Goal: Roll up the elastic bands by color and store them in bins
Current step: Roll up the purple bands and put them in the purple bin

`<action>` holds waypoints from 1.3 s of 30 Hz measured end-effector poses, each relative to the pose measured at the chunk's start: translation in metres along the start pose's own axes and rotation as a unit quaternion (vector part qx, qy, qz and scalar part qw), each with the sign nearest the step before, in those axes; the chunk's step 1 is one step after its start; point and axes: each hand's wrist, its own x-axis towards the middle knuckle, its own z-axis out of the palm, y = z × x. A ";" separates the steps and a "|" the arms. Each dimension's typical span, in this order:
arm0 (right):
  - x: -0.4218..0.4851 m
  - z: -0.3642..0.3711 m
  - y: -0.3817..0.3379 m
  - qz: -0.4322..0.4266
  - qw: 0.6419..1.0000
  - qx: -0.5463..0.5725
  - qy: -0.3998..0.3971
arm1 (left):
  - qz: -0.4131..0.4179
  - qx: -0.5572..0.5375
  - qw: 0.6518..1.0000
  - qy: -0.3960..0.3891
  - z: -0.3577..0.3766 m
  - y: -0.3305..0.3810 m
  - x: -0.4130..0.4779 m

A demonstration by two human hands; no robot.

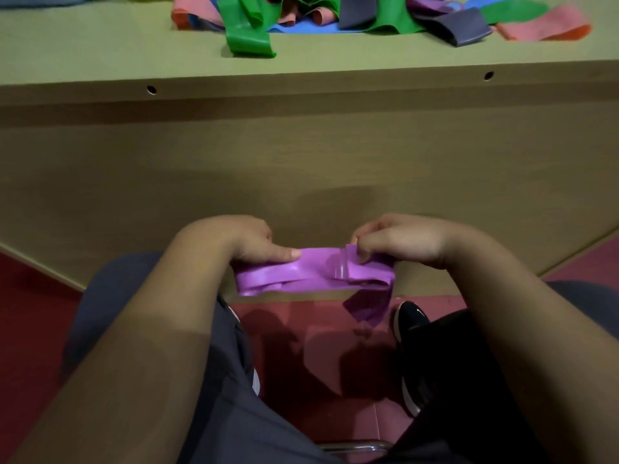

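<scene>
A purple elastic band (pixel 311 274) is stretched flat between both hands, low in front of the table's side panel, above my lap. My left hand (pixel 249 241) grips its left end with the thumb lying along the top. My right hand (pixel 397 241) pinches the right end, where the band is folded over; a loose purple tail (pixel 368 308) hangs below it. A heap of loose bands (pixel 335 15) in green, blue, pink, grey and purple lies on the tabletop at the far edge of view. No bin is visible.
The olive tabletop (pixel 100 58) ends in a front edge with two small holes, and its tan side panel (pixel 301 155) stands right ahead. Below are a red floor (pixel 318 346), my knees and a black shoe (pixel 410 321).
</scene>
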 end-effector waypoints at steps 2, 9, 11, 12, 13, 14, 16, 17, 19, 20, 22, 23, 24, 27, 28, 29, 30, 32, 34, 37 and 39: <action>-0.002 0.001 -0.002 0.018 0.999 -0.038 -0.013 | -0.066 -0.011 0.996 -0.055 0.001 0.003 0.000; -0.013 -0.004 -0.008 -0.035 0.999 0.031 -0.010 | 0.094 -0.079 0.992 0.029 0.005 0.008 -0.001; -0.013 -0.005 -0.009 -0.078 0.993 0.087 0.011 | 0.134 -0.149 0.975 0.095 0.004 0.010 0.000; -0.012 -0.005 -0.010 -0.095 0.988 0.116 0.025 | 0.152 -0.197 0.961 0.125 0.004 0.011 0.001; -0.010 -0.005 -0.010 -0.107 0.983 0.144 0.041 | 0.167 -0.245 0.943 0.152 0.004 0.012 0.002; -0.009 -0.004 -0.012 -0.116 0.978 0.167 0.053 | 0.180 -0.294 0.923 0.171 0.005 0.014 0.002; -0.007 -0.003 -0.013 -0.128 0.971 0.193 0.064 | 0.197 -0.398 0.880 0.168 0.005 0.023 -0.002; -0.006 -0.002 -0.013 -0.129 0.969 0.199 0.068 | 0.203 -0.439 0.861 0.156 0.005 0.028 -0.005; -0.003 0.000 -0.012 -0.123 0.967 0.212 0.072 | 0.214 -0.474 0.842 0.142 0.005 0.033 -0.010; -0.003 0.000 -0.013 -0.121 0.966 0.217 0.070 | 0.221 -0.473 0.841 0.144 0.006 0.034 -0.012; -0.001 0.002 -0.011 -0.124 0.967 0.213 0.058 | 0.230 -0.457 0.845 0.157 0.008 0.034 -0.013; 0.000 0.003 -0.010 -0.124 0.969 0.209 0.053 | 0.231 -0.443 0.850 0.167 0.008 0.033 -0.013; 0.001 0.004 -0.010 -0.121 0.970 0.206 0.052 | 0.233 -0.426 0.855 0.179 0.009 0.033 -0.012; 0.003 0.007 -0.010 -0.110 0.971 0.203 0.057 | 0.232 -0.389 0.865 0.215 0.009 0.035 -0.011; 0.003 0.008 -0.010 -0.109 0.972 0.201 0.057 | 0.227 -0.385 0.866 0.223 0.008 0.035 -0.010; 0.003 0.009 -0.011 -0.105 0.973 0.198 0.056 | 0.222 -0.384 0.866 0.230 0.008 0.035 -0.009; 0.003 0.010 -0.011 -0.101 0.973 0.199 0.056 | 0.218 -0.383 0.866 0.236 0.007 0.035 -0.009; 0.004 0.010 -0.012 -0.098 0.974 0.197 0.054 | 0.211 -0.374 0.868 0.250 0.007 0.034 -0.007; 0.005 0.011 -0.012 -0.097 0.974 0.199 0.051 | 0.214 -0.349 0.871 0.270 0.007 0.032 -0.006; 0.005 0.011 -0.012 -0.093 0.973 0.206 0.045 | 0.218 -0.318 0.875 0.293 0.006 0.032 -0.008; 0.006 0.010 -0.010 -0.087 0.975 0.201 0.045 | 0.216 -0.315 0.875 0.296 0.005 0.031 -0.009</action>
